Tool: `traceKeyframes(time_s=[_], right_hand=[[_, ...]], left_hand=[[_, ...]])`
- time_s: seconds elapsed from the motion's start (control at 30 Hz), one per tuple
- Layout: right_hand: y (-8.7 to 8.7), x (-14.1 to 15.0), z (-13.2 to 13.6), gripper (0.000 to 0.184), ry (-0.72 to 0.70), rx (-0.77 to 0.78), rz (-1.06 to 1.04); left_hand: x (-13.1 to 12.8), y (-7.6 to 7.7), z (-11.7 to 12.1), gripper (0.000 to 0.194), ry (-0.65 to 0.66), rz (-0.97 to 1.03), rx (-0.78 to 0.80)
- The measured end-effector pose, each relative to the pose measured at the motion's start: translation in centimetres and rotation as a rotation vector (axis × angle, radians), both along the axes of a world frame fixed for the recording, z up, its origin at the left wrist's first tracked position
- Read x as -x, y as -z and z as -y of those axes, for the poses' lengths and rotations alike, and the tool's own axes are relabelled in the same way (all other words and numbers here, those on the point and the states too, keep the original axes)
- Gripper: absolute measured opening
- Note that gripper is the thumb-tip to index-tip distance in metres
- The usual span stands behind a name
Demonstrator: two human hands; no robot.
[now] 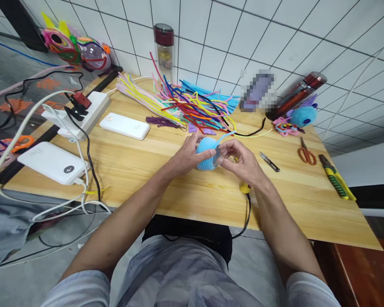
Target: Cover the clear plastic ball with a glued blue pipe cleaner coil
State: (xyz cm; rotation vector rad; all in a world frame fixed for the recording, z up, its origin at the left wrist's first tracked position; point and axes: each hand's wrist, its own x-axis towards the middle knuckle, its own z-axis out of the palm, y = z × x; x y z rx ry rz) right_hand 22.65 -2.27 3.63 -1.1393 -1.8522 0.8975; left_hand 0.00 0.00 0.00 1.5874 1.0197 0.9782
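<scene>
Seated worker at a wooden table (182,200), tiled wall beyond. Bearings taken from the piece in hand, with twelve towards the wall.

Piece: a blue-wrapped cylinder (205,150), ringed with fuzzy strand, held near the table's middle; a loose length of the blue strand (226,136) sticks out towards two o'clock. Its right-hand end shows grey.

Left hand (190,152): on the nine o'clock side, curled around the cylinder, thumb laid across the wrapping, fingers over the far side. Firm hold.

Right hand (238,158): on the three o'clock side, half closed, thumb and fingertips at the grey end. Cannot tell whether it pinches the end or only touches it.

At twelve, a heap of coloured pipe cleaners (195,104). At eleven, behind it, a lidded glass bottle (164,53). At ten, a dark purple bundle (162,122); between nine and ten, a white power bank (124,126) lying flat, with a power strip (94,111) farther out. At two, a red flask (299,93), tilted. At three, small snips (269,162), then orange-handled scissors (306,157); half past three, green-and-yellow pliers (334,177). Between four and five, below the right wrist, a yellow-handled tool (244,187) on a black cord (247,217).
</scene>
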Motion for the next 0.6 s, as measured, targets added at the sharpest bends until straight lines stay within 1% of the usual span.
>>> traceKeyframes(time_s=[0.1, 0.2, 0.3, 0.4, 0.6], right_hand=[[-0.5, -0.6, -0.3, 0.041, -0.027, 0.184, -0.202], [-1.1, -0.9, -0.4, 0.045, -0.021, 0.287, -0.38], [-1.4, -1.0, -0.5, 0.047, -0.011, 0.377, -0.503], [-1.5, -1.0, -0.8, 0.048, -0.02, 0.418, -0.57], [-1.6, -1.1, -0.9, 0.041, -0.007, 0.38, -0.553]], left_hand=[[0.1, 0.0, -0.1, 0.055, 0.013, 0.011, 0.001], [0.1, 0.2, -0.2, 0.056, 0.006, 0.033, 0.013], [0.1, 0.5, -0.2, 0.057, 0.001, 0.051, 0.019], [0.1, 0.6, -0.2, 0.058, 0.006, 0.059, 0.036], [0.1, 0.3, -0.2, 0.058, -0.006, 0.051, 0.047]])
